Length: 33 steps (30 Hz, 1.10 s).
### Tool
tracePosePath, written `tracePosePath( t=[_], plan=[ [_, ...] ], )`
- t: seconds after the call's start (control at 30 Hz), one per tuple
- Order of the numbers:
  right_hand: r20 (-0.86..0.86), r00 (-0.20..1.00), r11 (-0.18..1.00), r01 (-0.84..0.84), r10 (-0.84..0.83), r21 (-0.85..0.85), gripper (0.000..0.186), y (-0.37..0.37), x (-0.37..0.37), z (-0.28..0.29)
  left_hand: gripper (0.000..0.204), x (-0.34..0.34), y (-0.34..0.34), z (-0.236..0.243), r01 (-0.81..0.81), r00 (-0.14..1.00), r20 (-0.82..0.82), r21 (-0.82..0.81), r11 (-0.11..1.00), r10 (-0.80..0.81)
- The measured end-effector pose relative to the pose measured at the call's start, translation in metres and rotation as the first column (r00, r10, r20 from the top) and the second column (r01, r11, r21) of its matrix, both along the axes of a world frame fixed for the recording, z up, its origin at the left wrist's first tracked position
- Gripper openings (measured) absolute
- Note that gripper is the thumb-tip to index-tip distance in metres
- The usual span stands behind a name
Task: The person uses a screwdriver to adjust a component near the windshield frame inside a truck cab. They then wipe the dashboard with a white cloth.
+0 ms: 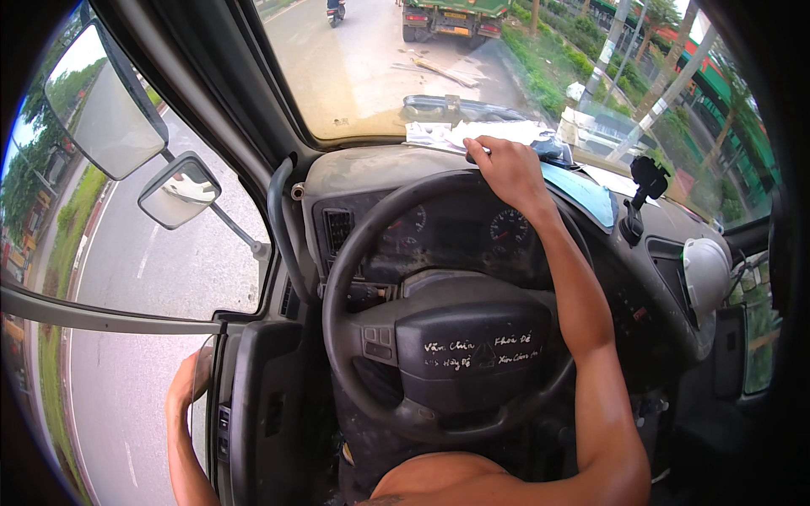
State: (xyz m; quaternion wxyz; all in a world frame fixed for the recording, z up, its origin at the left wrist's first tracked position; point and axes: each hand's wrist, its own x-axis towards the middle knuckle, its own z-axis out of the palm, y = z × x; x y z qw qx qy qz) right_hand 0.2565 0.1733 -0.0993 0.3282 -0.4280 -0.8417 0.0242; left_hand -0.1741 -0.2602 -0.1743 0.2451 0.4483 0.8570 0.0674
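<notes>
My right hand [510, 169] is closed over the top of the black steering wheel [337, 282]. That forearm reaches up across the right side of the wheel. White handwriting marks the wheel's dark centre pad [472, 337], and round gauges [510, 226] show through the gap above it. My left hand [182, 381] is out at the side window, its arm beyond the door [257, 405]. Its fingers are mostly hidden at the edge of the window glass [202, 368], so their grip does not show.
Papers [434, 133] and a light blue sheet [582, 196] lie on the dashboard. Farther right are a black phone mount [648, 179] and a white hard hat [707, 274]. Two side mirrors [110, 110] stand outside left. Ahead are a green truck [454, 18], a motorbike [336, 13] and debris [443, 72].
</notes>
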Motion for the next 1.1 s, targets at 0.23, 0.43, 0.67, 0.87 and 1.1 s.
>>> tracePosePath(
  t=[0.23, 0.43, 0.67, 0.87, 1.1],
  plan=[
    [0.004, 1.0, 1.0, -0.001, 0.001, 0.001, 0.039, 0.002, 0.0, -0.002, 0.03, 0.012, 0.006, 0.01, -0.023, 1.0, 0.003, -0.022, 0.999, 0.023],
    [0.047, 0.999, 1.0, 0.002, -0.001, -0.029, 0.039, 0.0, 0.001, 0.002, 0.029, 0.007, 0.004, 0.006, 0.004, 1.0, 0.012, 0.004, 1.0, -0.004],
    [0.015, 1.0, 1.0, 0.008, -0.008, -0.011, 0.038, 0.0, 0.001, 0.0, 0.028, 0.006, 0.005, 0.006, 0.029, 0.999, -0.017, -0.019, 0.999, -0.029],
    [0.016, 1.0, 1.0, 0.01, -0.01, -0.015, 0.037, 0.002, 0.0, -0.001, 0.028, 0.003, 0.001, 0.002, 0.037, 0.999, -0.003, 0.009, 0.999, -0.037],
    [0.02, 1.0, 1.0, 0.02, -0.02, -0.017, 0.039, 0.002, 0.001, -0.001, 0.027, 0.004, 0.001, 0.001, 0.026, 0.998, -0.058, 0.008, 1.0, -0.026]
  ],
)
